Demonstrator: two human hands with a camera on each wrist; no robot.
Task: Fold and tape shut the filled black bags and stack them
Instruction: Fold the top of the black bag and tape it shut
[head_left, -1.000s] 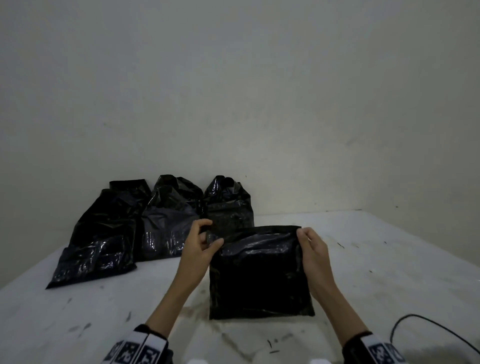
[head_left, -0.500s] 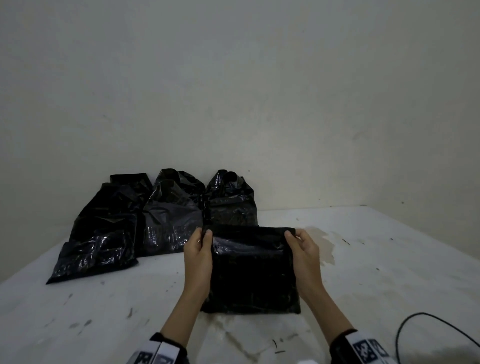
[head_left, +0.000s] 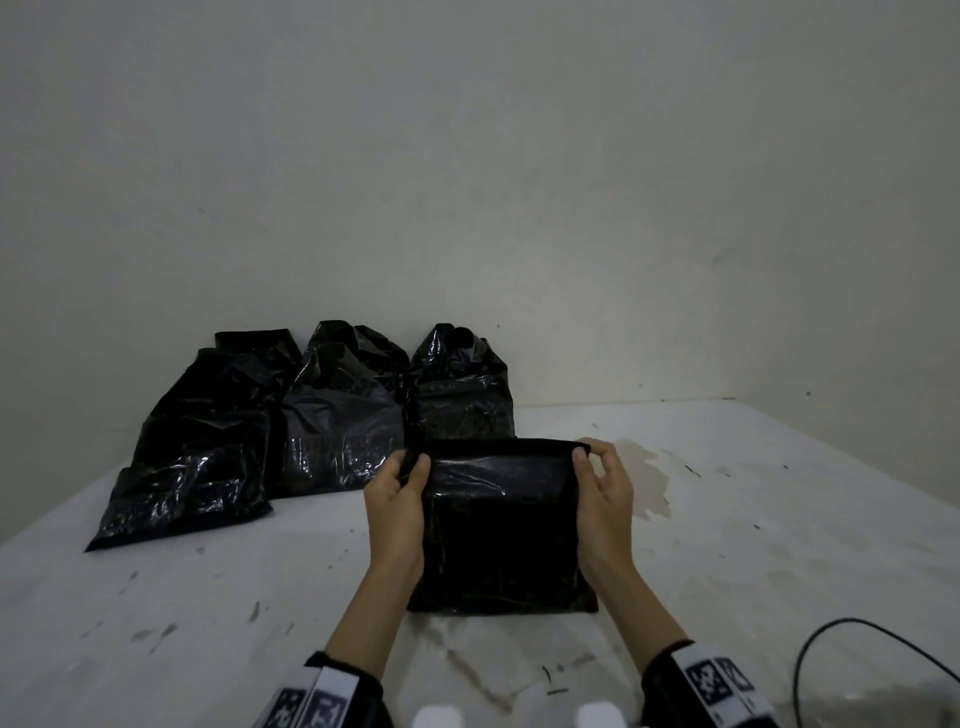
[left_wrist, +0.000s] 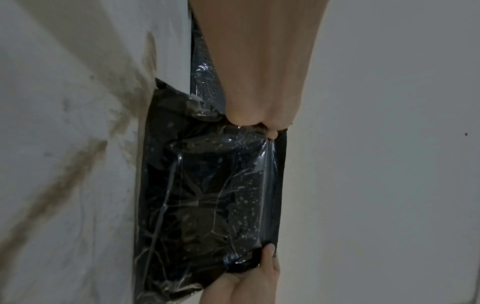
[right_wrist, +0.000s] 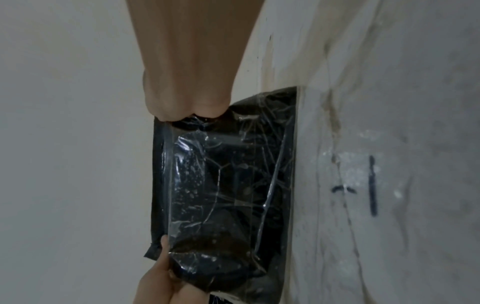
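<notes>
Far left, against wall: other filled black bags (head_left: 270, 431), leaning in a cluster on white table (head_left: 208, 623). Centre: left hand (head_left: 396, 493) pinching folded top corner of black bag (head_left: 501, 525), standing on table. Right hand (head_left: 605, 491) pinching opposite corner, thumb in front, fingers curled behind. Far right: black cable (head_left: 810, 654).

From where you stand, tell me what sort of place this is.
Probably a bare packing or work corner, not a home. A stained white table stands against a plain wall, filled black bags lean there, and both hands hold another bag.
</notes>
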